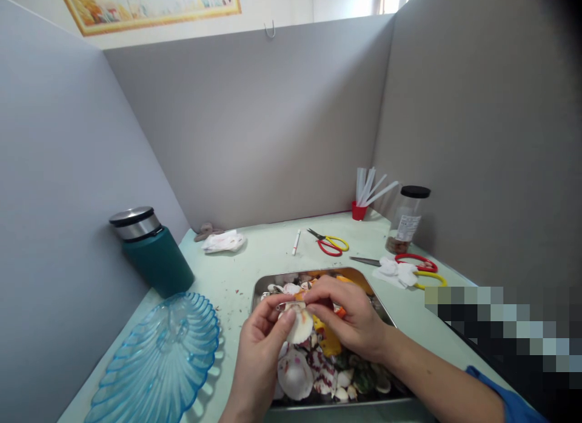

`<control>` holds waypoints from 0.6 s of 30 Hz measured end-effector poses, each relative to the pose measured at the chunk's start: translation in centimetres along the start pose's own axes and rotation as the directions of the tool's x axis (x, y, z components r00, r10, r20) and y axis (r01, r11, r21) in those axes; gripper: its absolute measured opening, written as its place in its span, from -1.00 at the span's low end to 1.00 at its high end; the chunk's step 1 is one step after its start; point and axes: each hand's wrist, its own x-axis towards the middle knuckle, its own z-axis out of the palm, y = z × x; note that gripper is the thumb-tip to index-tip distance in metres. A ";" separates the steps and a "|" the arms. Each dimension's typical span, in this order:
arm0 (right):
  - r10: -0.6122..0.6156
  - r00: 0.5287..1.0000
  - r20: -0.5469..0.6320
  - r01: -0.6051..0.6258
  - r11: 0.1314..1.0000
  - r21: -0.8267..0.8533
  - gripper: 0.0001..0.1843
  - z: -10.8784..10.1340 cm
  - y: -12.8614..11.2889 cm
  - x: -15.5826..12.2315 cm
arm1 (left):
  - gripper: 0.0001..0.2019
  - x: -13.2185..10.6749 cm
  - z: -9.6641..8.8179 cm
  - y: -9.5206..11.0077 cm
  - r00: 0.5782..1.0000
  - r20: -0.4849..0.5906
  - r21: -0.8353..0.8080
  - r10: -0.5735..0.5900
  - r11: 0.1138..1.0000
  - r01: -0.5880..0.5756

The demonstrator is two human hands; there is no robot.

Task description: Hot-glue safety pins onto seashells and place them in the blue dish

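Observation:
Over the tray, my left hand (pixel 266 332) pinches a pale scallop shell (pixel 301 326) with orange streaks between thumb and fingers. A thin metal pin (pixel 285 305), looped at its left end like a safety pin, lies along the shell's upper edge. My right hand (pixel 345 314) is closed at that edge, its fingertips at the pin's right end; the exact grip is partly hidden. Below both hands is a metal tray (pixel 386 311) full of shells, including a large whitish shell (pixel 294 374) and a yellow piece (pixel 328 341).
A blue clear shell-shaped dish (pixel 150 362) and a green flask (pixel 157 259) stand left. Behind the tray lie a white pen (pixel 296 242) and scissors (pixel 334 244). At right are larger scissors (pixel 421 265) with white scraps, a jar (pixel 404 223) and a red cup (pixel 359 211) of sticks.

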 end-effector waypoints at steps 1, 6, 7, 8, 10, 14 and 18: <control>0.000 1.000 0.004 0.000 1.000 0.000 -0.90 0.0 0.0 -0.1 | -0.74 0.0 0.0 0.0 1.000 -0.008 0.008 0.002 1.000 -0.002; 0.019 0.999 0.031 -0.019 1.000 -0.010 -0.92 0.1 0.2 -0.4 | -0.79 -0.1 0.0 0.0 1.000 -0.020 0.055 0.001 0.998 0.000; 0.018 0.999 0.036 -0.018 1.000 -0.012 -0.92 0.1 0.3 -0.4 | -0.79 -0.1 0.0 0.0 1.000 -0.023 0.066 0.006 0.998 -0.005; 0.016 0.999 0.040 -0.015 1.000 -0.013 -0.91 0.1 0.3 -0.3 | -0.80 -0.1 0.0 0.0 1.000 -0.028 0.077 0.011 0.997 -0.009; 0.009 0.999 0.043 -0.009 1.000 -0.011 -0.91 0.1 0.2 -0.3 | -0.78 0.0 0.1 0.1 0.999 -0.034 0.092 0.017 0.996 -0.014; 0.011 0.999 0.037 -0.010 1.000 -0.024 -0.90 0.0 0.0 -0.1 | -0.77 -0.1 0.3 0.1 0.999 -0.030 0.102 0.016 0.995 -0.013; 0.004 1.000 0.026 -0.004 1.000 -0.016 -0.90 0.1 0.1 -0.2 | -0.79 -0.1 0.2 0.1 0.999 -0.033 0.101 0.018 0.995 -0.015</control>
